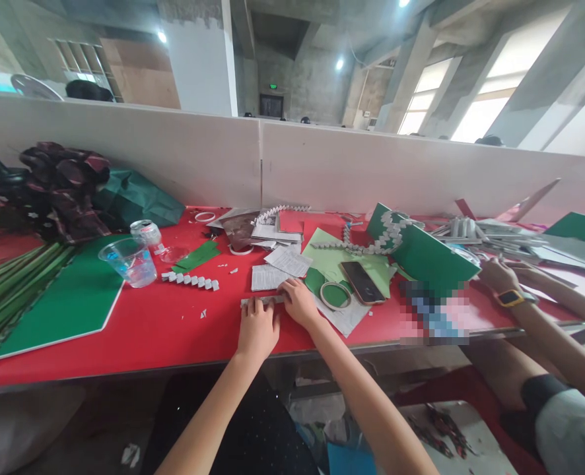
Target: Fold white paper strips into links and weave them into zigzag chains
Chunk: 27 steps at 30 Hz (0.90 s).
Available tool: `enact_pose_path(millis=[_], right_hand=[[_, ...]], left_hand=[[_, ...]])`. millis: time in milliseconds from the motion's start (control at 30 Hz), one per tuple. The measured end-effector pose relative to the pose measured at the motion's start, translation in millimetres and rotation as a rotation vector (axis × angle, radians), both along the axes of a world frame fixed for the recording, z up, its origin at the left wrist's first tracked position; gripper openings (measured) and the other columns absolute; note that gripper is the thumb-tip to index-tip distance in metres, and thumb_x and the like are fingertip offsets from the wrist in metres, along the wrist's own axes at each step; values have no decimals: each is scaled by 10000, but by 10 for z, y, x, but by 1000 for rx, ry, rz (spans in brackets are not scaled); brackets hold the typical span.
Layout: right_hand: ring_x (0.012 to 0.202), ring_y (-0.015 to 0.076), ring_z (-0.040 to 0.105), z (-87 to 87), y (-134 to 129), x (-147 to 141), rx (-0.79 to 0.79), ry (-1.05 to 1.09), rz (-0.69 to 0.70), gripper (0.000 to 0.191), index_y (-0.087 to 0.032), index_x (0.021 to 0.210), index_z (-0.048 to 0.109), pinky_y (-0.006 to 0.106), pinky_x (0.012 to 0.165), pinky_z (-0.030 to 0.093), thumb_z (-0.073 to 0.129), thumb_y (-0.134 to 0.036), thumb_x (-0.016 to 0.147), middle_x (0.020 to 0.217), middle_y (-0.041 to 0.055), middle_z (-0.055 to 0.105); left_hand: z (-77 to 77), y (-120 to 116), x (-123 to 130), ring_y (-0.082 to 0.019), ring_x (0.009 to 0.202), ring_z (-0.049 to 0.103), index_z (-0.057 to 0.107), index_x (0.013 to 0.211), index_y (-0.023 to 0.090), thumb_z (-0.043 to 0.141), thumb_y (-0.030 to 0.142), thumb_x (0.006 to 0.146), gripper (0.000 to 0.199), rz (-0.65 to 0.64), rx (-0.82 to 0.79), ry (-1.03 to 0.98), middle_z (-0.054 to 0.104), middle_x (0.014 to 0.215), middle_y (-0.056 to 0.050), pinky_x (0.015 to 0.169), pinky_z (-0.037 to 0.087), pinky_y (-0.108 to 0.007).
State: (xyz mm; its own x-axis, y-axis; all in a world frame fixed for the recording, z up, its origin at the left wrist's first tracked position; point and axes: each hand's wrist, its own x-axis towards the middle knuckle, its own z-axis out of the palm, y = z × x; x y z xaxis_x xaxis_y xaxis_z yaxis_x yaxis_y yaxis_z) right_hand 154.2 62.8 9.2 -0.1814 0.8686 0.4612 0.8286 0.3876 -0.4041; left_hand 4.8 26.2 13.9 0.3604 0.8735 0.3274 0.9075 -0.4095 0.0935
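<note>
Both hands are close together, left (259, 330) and right (300, 302), fingers down on a paper strip (273, 299) at the table's (173, 336) near side; whether they pinch it, I can't tell. One short zigzag paper chain (191, 281) lies formed, while printed sheets (288, 260) sit flat, seemingly still unworked. Over left, a clear plastic cup (137, 267) perhaps holds liquid; the drink can's (145, 232) contents are hidden.

Paper strip (244, 302) between cup (130, 265) and phone (362, 282) on table (168, 336)
</note>
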Motion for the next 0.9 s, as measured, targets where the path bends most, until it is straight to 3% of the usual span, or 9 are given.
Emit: enact_pose_path(millis=[167, 267, 433, 733, 900], right_hand=[[905, 194, 517, 37, -33, -12, -22, -26, 74, 274, -205, 838, 616, 305, 832, 382, 465, -4, 729, 919, 38, 611], [882, 187, 528, 50, -35, -21, -53, -43, 93, 260, -208, 807, 619, 308, 838, 372, 473, -10, 724, 879, 26, 623], [886, 183, 542, 57, -36, -19, -74, 0, 84, 241, -209, 775, 620, 302, 826, 367, 477, -21, 723, 861, 20, 630], [778, 163, 540, 12, 26, 75, -127, 256, 53, 245, -186, 778, 617, 264, 728, 409, 487, -5, 675, 825, 22, 619], [834, 173, 542, 50, -3, 26, -137, 176, 56, 144, -196, 790, 636, 294, 800, 382, 574, -80, 730, 853, 16, 640]], left_hand=[[0, 21, -70, -319, 1183, 530, 584, 1208, 66, 441, 279, 899, 402, -21, -35, -15, 574, 1248, -232, 1003, 400, -450], [9, 69, -214, -262, 1208, 534, 581, 1219, 82, 410, 273, 920, 393, -77, -74, -78, 582, 1282, -189, 1009, 417, -380], [27, 140, -403, -192, 1235, 522, 612, 1199, 171, 358, 267, 946, 371, -156, -116, -147, 604, 1286, -87, 1119, 297, -394], [-33, 5, -165, -323, 1281, 455, 586, 1266, 189, 373, 281, 940, 400, -24, -53, -18, 532, 1350, -168, 1069, 292, -534], [-53, -14, -155, -322, 1288, 441, 568, 1286, 213, 359, 292, 943, 410, -13, -46, -5, 527, 1360, -151, 1063, 292, -532]])
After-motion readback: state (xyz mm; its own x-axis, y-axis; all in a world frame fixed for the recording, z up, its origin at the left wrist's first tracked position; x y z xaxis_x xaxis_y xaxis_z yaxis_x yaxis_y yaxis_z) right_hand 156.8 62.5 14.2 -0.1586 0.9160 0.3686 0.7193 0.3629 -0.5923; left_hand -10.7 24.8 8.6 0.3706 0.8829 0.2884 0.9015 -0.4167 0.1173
